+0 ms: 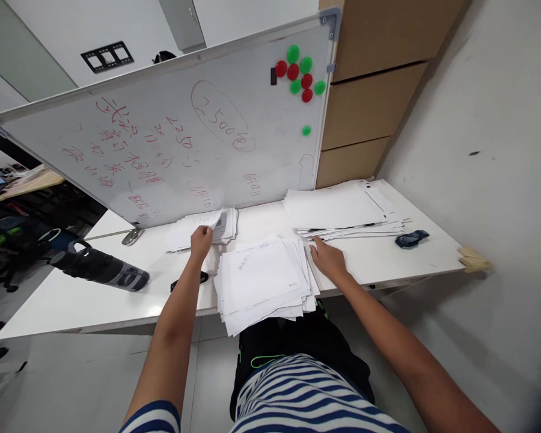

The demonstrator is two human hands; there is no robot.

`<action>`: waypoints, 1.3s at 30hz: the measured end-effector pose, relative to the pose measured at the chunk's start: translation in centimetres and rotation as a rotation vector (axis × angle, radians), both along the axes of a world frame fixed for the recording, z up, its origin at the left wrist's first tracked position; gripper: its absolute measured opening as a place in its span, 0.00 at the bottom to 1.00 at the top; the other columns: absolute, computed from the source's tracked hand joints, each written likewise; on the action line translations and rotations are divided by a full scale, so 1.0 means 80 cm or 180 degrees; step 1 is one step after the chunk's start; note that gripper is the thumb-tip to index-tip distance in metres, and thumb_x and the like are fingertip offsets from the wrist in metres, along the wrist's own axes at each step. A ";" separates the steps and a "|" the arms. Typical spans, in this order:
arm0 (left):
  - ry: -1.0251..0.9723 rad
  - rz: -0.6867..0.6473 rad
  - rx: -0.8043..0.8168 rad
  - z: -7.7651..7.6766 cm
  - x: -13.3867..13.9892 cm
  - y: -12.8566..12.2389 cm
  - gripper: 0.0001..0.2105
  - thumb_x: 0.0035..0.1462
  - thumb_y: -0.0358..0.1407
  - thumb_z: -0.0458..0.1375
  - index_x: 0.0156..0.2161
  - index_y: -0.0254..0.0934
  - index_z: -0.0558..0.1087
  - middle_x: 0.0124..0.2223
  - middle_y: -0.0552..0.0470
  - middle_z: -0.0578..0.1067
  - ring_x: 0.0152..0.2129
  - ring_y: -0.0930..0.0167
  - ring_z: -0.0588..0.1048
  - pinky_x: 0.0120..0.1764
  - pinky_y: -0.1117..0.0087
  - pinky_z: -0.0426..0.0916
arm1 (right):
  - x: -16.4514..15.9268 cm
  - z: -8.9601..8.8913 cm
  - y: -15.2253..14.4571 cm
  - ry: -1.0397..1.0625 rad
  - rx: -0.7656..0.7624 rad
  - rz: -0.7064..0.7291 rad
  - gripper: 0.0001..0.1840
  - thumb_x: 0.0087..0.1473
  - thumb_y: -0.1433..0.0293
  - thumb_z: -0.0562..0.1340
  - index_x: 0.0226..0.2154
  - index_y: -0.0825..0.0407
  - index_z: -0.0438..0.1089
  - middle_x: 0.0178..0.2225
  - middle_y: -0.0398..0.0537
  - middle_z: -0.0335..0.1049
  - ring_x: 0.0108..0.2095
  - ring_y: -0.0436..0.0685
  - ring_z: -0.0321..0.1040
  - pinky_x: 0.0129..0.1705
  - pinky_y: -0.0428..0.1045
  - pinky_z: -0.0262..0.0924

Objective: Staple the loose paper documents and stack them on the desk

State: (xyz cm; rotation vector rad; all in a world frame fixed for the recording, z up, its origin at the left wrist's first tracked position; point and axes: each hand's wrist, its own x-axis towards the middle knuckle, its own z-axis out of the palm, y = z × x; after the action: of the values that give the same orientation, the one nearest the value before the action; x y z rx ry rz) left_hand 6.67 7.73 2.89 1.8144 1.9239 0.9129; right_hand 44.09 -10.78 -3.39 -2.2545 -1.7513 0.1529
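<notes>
My left hand (201, 242) is closed in a pinch on a sheet of paper (213, 219), whose corner curls up from the left paper stack (229, 225). Directly before my body lies a loose, uneven stack of printed paper (264, 273), overhanging the table's front edge. My right hand (328, 258) is beside that stack's right edge, its fingers curled near the lower edge of a pile of large white sheets (338, 209). What its fingertips grip, if anything, is hidden. A black object (202, 277) lies on the table, partly covered by my left forearm.
A whiteboard (162, 138) with red writing and round magnets stands along the back of the white table (99, 307). On the left lies a dark water bottle (101, 270); a dark blue item (412, 239) sits at right. Cardboard boxes (369, 108) are stacked behind.
</notes>
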 end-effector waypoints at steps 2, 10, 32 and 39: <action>-0.0328 0.0122 0.0179 0.022 0.005 -0.010 0.12 0.57 0.42 0.54 0.39 0.36 0.74 0.41 0.45 0.79 0.39 0.66 0.76 0.43 0.66 0.69 | 0.003 -0.001 -0.001 0.0075 0.0034 0.0005 0.26 0.67 0.63 0.46 0.62 0.55 0.60 0.36 0.53 0.79 0.35 0.60 0.74 0.33 0.49 0.58; -0.0441 -0.0762 0.0956 0.098 0.088 -0.156 0.14 0.60 0.48 0.55 0.38 0.39 0.73 0.40 0.48 0.79 0.40 0.66 0.76 0.46 0.63 0.69 | -0.022 0.032 -0.040 0.2655 0.1108 -0.0002 0.27 0.62 0.53 0.52 0.52 0.53 0.71 0.38 0.53 0.77 0.36 0.58 0.73 0.38 0.52 0.67; -0.1081 -0.0935 -0.0166 0.012 0.101 -0.235 0.32 0.59 0.50 0.58 0.65 0.43 0.59 0.66 0.40 0.61 0.63 0.57 0.60 0.60 0.51 0.61 | -0.029 0.134 -0.115 0.2312 0.0332 0.1372 0.17 0.63 0.59 0.53 0.40 0.49 0.74 0.35 0.48 0.75 0.37 0.61 0.70 0.44 0.55 0.65; -0.2360 -0.1582 -0.0823 0.015 0.053 -0.227 0.18 0.57 0.50 0.60 0.45 0.38 0.77 0.45 0.46 0.79 0.47 0.61 0.76 0.55 0.57 0.68 | -0.028 0.134 -0.097 0.3478 0.0578 0.1211 0.22 0.61 0.54 0.59 0.52 0.48 0.73 0.49 0.49 0.75 0.51 0.64 0.70 0.55 0.58 0.63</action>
State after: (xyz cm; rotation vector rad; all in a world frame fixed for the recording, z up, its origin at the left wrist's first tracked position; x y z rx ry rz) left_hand 10.91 -10.45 4.10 1.4129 1.0205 0.9234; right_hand 41.87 -18.51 7.35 -1.2216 -1.4043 1.0216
